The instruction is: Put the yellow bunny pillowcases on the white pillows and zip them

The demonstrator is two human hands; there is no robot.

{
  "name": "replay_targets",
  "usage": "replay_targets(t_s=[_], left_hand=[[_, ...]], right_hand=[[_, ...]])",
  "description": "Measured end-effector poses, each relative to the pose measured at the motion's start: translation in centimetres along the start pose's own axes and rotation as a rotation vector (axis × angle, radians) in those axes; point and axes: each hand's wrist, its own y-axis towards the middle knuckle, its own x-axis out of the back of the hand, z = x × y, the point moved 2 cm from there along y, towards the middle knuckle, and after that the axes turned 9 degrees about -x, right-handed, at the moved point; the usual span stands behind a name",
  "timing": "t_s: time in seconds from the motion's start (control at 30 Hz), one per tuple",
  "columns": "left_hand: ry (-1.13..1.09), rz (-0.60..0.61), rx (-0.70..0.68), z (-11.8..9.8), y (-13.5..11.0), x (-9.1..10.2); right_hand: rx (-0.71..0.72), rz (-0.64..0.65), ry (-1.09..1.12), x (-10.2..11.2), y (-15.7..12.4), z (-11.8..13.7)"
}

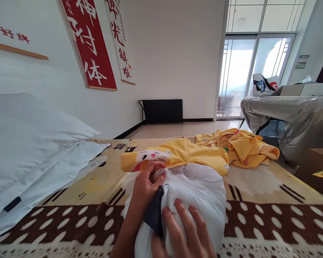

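Pinching fabric of a white pillow [208, 200], the left hand [146, 182] is placed near yellow cloth [188, 152]. The right hand [187, 237] is spread across the pillow.

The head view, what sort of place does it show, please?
Probably a room in a home or small business; I cannot tell which. The signs are the blanket, the red scroll and the covered table.

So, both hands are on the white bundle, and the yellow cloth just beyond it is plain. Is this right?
Not plain: the head view shows an animal face printed on the yellow cloth. Left hand and right hand touch the white bundle.
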Motion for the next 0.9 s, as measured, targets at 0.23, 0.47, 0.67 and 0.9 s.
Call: replay_targets(t_s=[0.23,0.47,0.67,0.9], left_hand=[[0.014,-0.004,0.016,-2.2,-0.4,0.3],[0.049,-0.036,-0.097,-4.5,-1.8,-0.4],[0.136,0.129,-0.266,-7.2,-3.4,-3.8],[0.254,0.204,-0.436,-6.1,-3.0,-3.9]], right_hand=[[0.012,0.031,0.134,-0.2,1.7,-1.2],[0.048,0.450,0.135,-1.3,2.5,-3.8],[-0.118,0.501,0.203,-3.9,3.1,-6.4],[-0.281,0.354,0.263,-3.7,4.8,-9.5]])
